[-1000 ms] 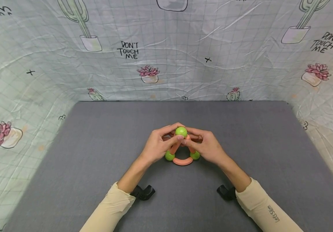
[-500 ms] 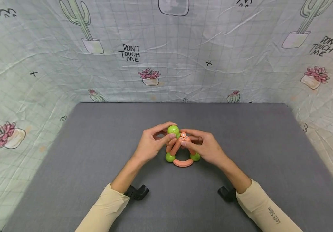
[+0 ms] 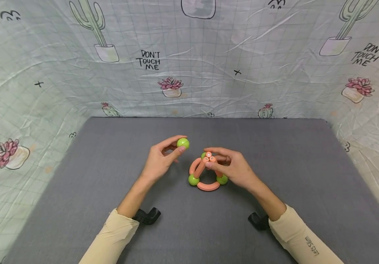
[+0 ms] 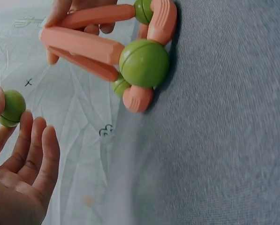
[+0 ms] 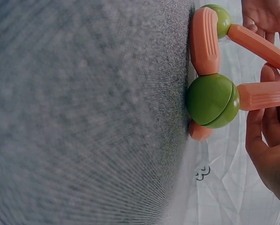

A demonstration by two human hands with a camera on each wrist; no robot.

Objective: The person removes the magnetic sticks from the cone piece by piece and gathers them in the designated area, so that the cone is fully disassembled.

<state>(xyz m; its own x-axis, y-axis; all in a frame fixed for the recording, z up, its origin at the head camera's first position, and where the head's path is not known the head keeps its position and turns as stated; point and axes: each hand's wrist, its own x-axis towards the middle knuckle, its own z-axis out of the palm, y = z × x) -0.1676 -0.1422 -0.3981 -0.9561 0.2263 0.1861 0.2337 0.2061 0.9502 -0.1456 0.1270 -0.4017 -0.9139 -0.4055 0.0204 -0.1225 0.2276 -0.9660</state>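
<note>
A green ball (image 3: 183,143) is pinched between the thumb and index finger of my left hand (image 3: 158,157), held up left of a small frame. That frame is built from orange rods (image 4: 83,44) and green balls (image 5: 212,101). Curved orange pieces (image 3: 208,186) join the balls at its base, which rests on the table. Three rods lean inward and meet at the top, their round ends bare and close together. My right hand (image 3: 234,165) grips these rods near their upper ends, with the thumb in front. One base ball is mostly hidden behind the rods in the head view.
The grey table (image 3: 110,190) spreads around the frame. A pale printed cloth (image 3: 202,47) hangs behind and at both sides. Black wrist mounts (image 3: 147,216) stick inward from both forearms, low over the table.
My left hand has lifted the green ball off the top of the frame and carried it left, baring the rod ends. The right hand has stayed at the rods.
</note>
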